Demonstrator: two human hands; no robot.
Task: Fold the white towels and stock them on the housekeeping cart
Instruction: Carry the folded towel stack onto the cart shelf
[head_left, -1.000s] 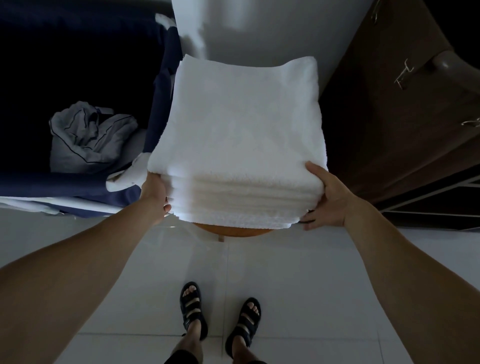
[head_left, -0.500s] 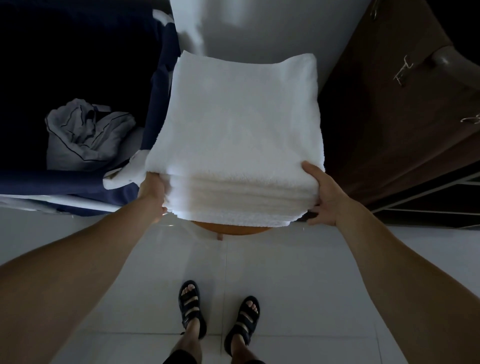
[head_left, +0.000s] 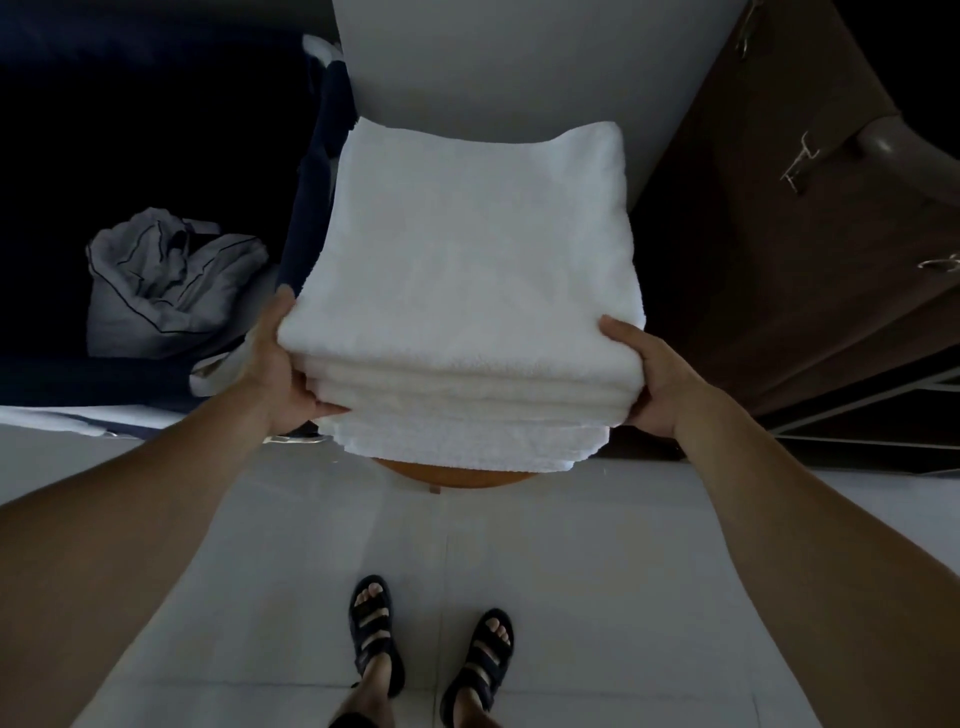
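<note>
Gripping the stack of folded white towels (head_left: 467, 291) at its two near corners, the left hand (head_left: 278, 374) and the right hand (head_left: 644, 379) face each other with the stack squarely between them, neither one nearer to it. Each thumb lies on the top towel. The left fingers (head_left: 327, 408) curl in under the pile, seemingly just above its lowest layer, while the right fingers are tucked out of sight beneath. The stack sits over a small round wooden counter (head_left: 452, 475), of which only the near edge shows, and I cannot tell whether the towels rest on it or are lifted clear. Their long axis runs from near to far, so most of the weight lies beyond the grip and the far end will probably sag on a lift. A dark blue fabric bin (head_left: 311, 218) holding crumpled grey linen (head_left: 166, 280) lies to the left, and a brown cabinet (head_left: 779, 260) stands to the right.
</note>
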